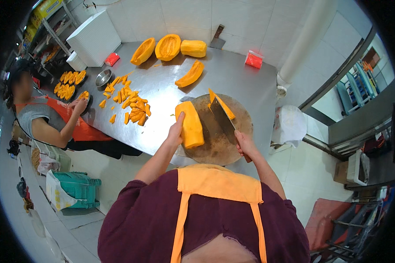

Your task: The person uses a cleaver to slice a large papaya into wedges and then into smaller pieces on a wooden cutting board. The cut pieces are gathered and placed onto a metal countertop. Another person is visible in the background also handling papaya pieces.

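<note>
My left hand (175,130) grips a peeled, orange piece of pumpkin (191,125) from its left side. The piece stands at the left edge of a round wooden chopping block (214,153). In my right hand (245,143) is the wooden handle of a cleaver (223,119), its broad dark blade angled up and left over the block. Against the blade's far right side lies a cut pumpkin strip (227,110); another thin sliver tip (211,95) shows beyond the blade. Behind the block rests a curved pumpkin wedge (191,75).
Two hollowed pumpkin halves (168,48), a peeled chunk (193,48) and a second cleaver (218,41) sit along the wall. Cut pumpkin pieces (135,105) and a steel bowl (103,78) lie left. A co-worker (61,118) handles a filled dish (84,96). A pipe (293,59) rises right.
</note>
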`<state>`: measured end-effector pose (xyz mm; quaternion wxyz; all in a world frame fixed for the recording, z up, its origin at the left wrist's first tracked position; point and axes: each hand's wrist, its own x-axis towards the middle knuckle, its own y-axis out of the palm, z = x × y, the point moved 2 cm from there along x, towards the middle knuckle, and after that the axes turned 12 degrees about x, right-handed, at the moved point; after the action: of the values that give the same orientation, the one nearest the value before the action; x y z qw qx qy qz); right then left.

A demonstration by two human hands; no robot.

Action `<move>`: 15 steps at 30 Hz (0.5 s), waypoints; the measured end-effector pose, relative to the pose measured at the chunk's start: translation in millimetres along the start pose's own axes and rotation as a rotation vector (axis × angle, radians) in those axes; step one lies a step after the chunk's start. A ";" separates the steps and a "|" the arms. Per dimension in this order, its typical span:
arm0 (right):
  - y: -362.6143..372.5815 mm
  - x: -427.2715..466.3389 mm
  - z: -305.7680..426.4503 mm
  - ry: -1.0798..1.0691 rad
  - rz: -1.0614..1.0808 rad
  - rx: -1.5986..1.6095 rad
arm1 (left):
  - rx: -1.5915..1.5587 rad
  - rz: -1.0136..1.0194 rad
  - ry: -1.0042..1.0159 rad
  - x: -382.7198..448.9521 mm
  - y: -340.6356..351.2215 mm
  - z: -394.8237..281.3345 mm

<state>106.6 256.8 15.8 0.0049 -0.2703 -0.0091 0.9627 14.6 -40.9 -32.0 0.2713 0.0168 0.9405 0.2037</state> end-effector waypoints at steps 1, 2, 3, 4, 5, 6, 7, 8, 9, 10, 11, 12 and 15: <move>-0.3 -0.3 1.5 -0.006 -0.006 0.008 | -0.098 -0.018 -0.034 10.6 2.8 9.5; 0.3 0.3 0.5 0.001 -0.006 0.000 | -0.119 -0.033 -0.036 19.7 4.8 18.9; 3.7 0.4 1.0 0.001 -0.012 -0.018 | -0.103 -0.045 -0.020 26.7 3.2 28.1; 7.4 -1.0 2.9 -0.002 -0.022 -0.033 | -0.084 -0.053 -0.004 30.4 3.4 33.1; 11.9 -1.5 5.0 -0.004 -0.031 -0.048 | -0.064 -0.061 0.014 33.8 2.1 37.2; 12.1 -4.0 4.3 -0.018 -0.042 -0.060 | -0.033 -0.047 0.080 32.3 8.1 40.4; 13.8 -5.5 4.1 -0.031 -0.050 -0.073 | -0.006 -0.011 0.040 31.9 9.8 41.0; 16.8 -6.7 4.1 -0.044 -0.055 -0.088 | 0.020 0.023 0.000 32.0 10.1 40.4; 19.4 -9.9 3.6 -0.042 -0.066 -0.095 | 0.043 0.060 -0.043 29.4 11.9 40.6; 20.2 -12.2 4.6 -0.044 -0.079 -0.102 | 0.086 0.044 -0.087 23.8 15.3 35.1; 21.3 -14.8 5.4 -0.045 -0.091 -0.110 | 0.275 0.091 -0.167 16.0 11.0 26.9; 21.7 -18.4 8.3 -0.049 -0.110 -0.129 | 0.466 0.144 -0.235 9.8 0.9 13.8; 33.1 -22.7 10.5 -0.055 -0.147 -0.163 | 1.165 0.051 0.030 -0.3 -18.4 -17.0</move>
<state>120.3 223.2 35.9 0.0531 -0.2417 -0.1074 0.9629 7.5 -64.2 -26.0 0.1990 0.1830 0.9005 -0.3407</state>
